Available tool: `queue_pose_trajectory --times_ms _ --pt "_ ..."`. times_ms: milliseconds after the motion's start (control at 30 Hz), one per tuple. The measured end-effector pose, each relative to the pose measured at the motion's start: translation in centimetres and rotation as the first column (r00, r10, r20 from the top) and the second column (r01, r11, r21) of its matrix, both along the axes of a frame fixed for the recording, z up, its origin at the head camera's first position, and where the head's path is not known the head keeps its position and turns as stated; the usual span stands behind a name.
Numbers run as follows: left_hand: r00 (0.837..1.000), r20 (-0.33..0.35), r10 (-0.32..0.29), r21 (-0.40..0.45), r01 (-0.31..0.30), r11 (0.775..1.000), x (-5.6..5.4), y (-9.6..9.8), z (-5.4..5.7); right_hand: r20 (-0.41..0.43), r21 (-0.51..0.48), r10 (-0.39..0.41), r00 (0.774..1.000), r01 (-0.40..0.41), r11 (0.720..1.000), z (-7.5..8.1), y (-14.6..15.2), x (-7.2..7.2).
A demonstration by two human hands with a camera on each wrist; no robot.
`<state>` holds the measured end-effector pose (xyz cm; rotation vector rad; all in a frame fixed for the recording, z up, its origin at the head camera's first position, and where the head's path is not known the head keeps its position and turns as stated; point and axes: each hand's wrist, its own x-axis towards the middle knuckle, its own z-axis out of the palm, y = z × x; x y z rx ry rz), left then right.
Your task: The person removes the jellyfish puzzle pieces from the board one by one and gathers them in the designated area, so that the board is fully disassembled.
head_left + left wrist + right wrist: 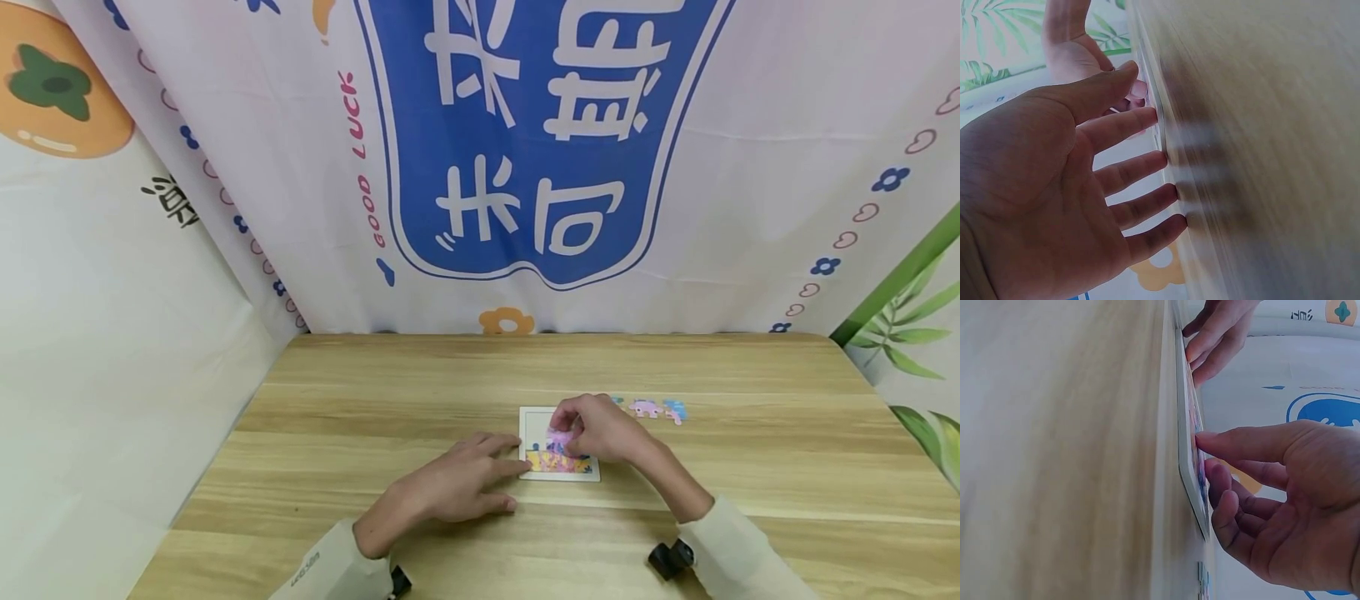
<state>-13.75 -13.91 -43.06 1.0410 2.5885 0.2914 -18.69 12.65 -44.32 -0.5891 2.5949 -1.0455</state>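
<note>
A small white-framed jigsaw puzzle board lies flat on the table, its lower part filled with yellow and pink pieces. My left hand reaches in from the left, fingers spread, the index fingertip on the board's left edge. In the left wrist view the fingers of that hand are extended. With thumb and index finger, my right hand pinches a pink and purple puzzle piece at the board's middle. In the right wrist view the right hand's thumb meets the board's surface; the piece itself is mostly hidden.
Several loose puzzle pieces, pink and blue, lie on the wooden table to the right of the board, partly behind my right hand. A printed curtain hangs along the table's far edge.
</note>
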Motion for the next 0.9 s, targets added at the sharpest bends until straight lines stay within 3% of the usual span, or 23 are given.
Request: queue_pose_trajectory --times_ms 367,900 --pt "1.0 0.013 0.007 0.001 -0.007 1.0 -0.05 0.05 0.02 0.031 -0.006 -0.048 0.998 0.048 0.999 -0.06 -0.35 0.1" --pt "1.0 0.016 0.006 0.014 -0.007 1.0 -0.14 0.06 -0.04 -0.024 0.023 -0.012 1.0 0.013 1.0 0.13 0.01 0.17"
